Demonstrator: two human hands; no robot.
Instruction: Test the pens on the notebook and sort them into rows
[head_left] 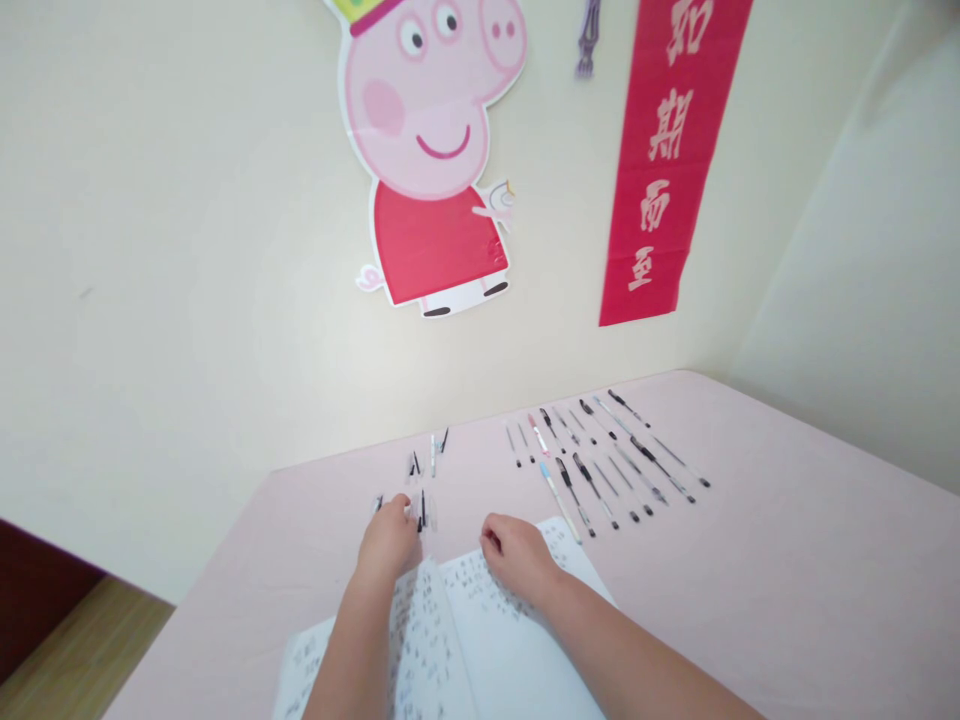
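Note:
My left hand (390, 535) is over the left part of the table, its fingers curled down among small pen parts. Something pale shows at its fingertips, too small to name. Just right of it lie a dark, slim pen piece (424, 507) and a clear piece (433, 513). My right hand (517, 555) rests in a loose fist on the upper right page of an open notebook (510, 670), with nothing visible in it. Handwriting covers much of the notebook's left page; my left forearm crosses that page.
Several pens and refills lie in two slanted rows at right, including a light blue pen (559, 500) and a pink one (538, 434). More pen parts (414, 464) lie farther back at left. The pink tabletop (780, 560) meets a wall with a pig cutout (439, 240) and red banner (660, 200).

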